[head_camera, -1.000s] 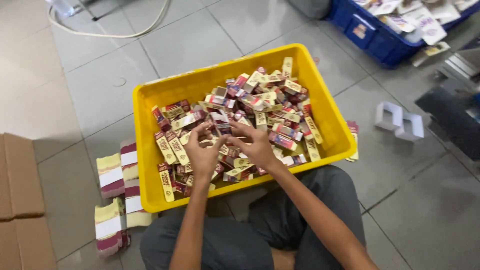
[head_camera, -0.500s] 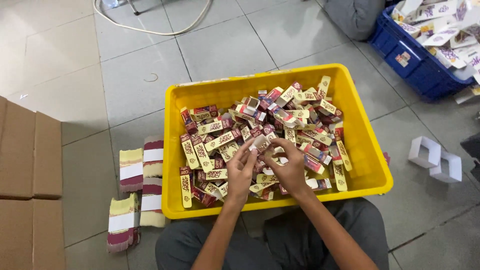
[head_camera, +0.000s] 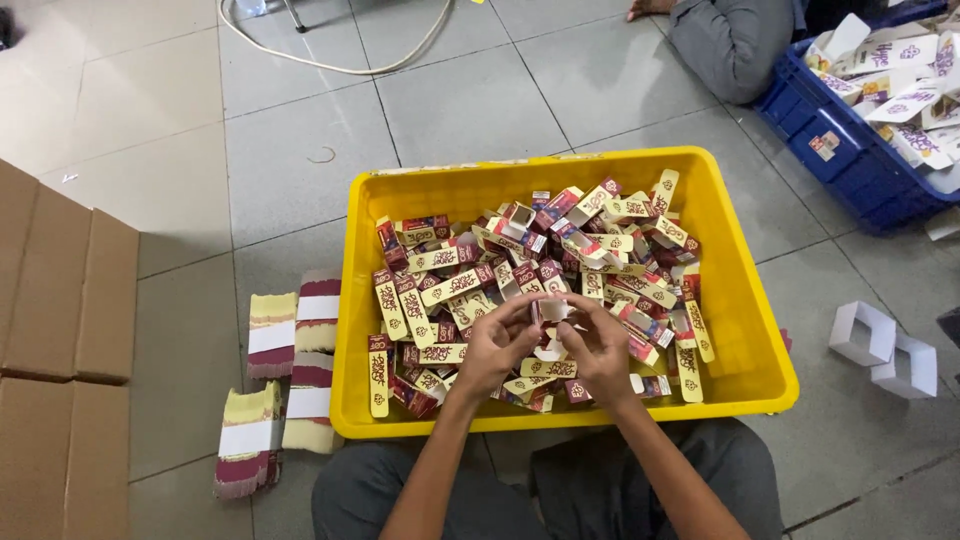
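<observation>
From the head camera, we look down at a big yellow tub (head_camera: 745, 330) on a grey tiled floor (head_camera: 470, 100). The tub is full of little red and cream boxes (head_camera: 450, 290), all piled up in a jumble.

Our two hands meet over the near side of the tub. Our left hand (head_camera: 495, 345) and our right hand (head_camera: 600, 350) are close together, and the fingers curl in. Between them we hold one small box (head_camera: 552, 312). It looks open at the end, with pale card showing. Both hands pinch it, the left from the left side and the right from the right side. The small box sits just above the pile, near the middle of the tub's front half.

Our knees in dark trousers (head_camera: 640, 490) are just under the tub's near rim.

Left of the tub, stacks of flat cards with white paper bands (head_camera: 295, 335) lie on the floor. Further left are brown cardboard cartons (head_camera: 60, 300).

To the right of the tub we see two white paper rings (head_camera: 885, 345) on the floor. At the top right is a blue crate (head_camera: 850, 150) with white and purple boxes in it. Another person's grey-clad leg (head_camera: 735, 45) rests beside that crate. A pale cable (head_camera: 330, 60) curves across the floor at the top.
</observation>
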